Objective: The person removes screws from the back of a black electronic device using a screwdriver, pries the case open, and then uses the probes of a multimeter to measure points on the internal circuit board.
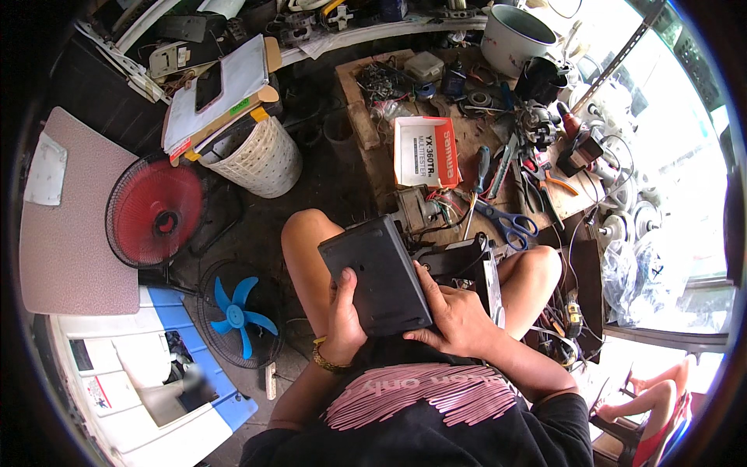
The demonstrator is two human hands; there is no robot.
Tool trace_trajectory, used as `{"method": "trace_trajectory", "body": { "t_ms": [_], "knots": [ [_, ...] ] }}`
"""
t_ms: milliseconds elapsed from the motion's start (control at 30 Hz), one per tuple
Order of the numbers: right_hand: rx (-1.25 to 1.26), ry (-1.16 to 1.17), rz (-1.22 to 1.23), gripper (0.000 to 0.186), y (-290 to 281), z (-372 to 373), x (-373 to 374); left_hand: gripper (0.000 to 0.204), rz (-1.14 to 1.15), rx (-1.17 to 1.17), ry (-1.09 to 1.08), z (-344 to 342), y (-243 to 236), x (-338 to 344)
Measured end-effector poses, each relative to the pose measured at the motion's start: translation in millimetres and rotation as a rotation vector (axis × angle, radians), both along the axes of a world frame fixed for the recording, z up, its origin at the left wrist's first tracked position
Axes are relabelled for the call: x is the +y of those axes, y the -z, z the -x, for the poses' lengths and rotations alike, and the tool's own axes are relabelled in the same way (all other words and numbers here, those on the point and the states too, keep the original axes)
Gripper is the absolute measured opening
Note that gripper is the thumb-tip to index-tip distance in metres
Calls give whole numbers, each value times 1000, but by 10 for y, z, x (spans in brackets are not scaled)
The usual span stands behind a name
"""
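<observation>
A flat black rectangular case (375, 272) is tilted above my lap, its plain dark face toward me; its exact kind does not show. My left hand (345, 315) grips the near left side, the thumb lying on the face and the other fingers hidden underneath. At the right edge my right hand (459, 317) closes on the same case, with the thumb along its side. Just beyond my right hand, a silver and black device (467, 268) rests by my leg. A motor-like metal part with coloured wires (420, 208) sits past the case's far edge.
Ahead is a wooden workboard (366, 167) with an orange and white box (426, 152), blue-handled scissors (510, 224), a screwdriver (482, 170) and pliers (551, 177). Left stand a white basket (261, 159), a red fan (156, 206) and a blue-bladed fan (235, 313). Another person's legs (650, 401) show lower right.
</observation>
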State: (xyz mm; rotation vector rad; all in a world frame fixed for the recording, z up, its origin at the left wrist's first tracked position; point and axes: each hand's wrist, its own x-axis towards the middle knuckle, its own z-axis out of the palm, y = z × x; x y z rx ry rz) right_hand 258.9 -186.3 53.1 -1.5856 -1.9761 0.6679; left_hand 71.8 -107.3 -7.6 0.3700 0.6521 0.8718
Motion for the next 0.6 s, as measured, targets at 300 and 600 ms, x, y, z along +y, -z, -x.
{"method": "trace_trajectory", "body": {
  "t_ms": [300, 600],
  "knots": [
    [204, 141, -37, 45, -164, -108, 135, 59, -57, 2, 101, -70, -111, -49],
    [129, 218, 47, 41, -193, -25, 171, 59, -104, -4, 139, -34, -42, -70]
  ]
}}
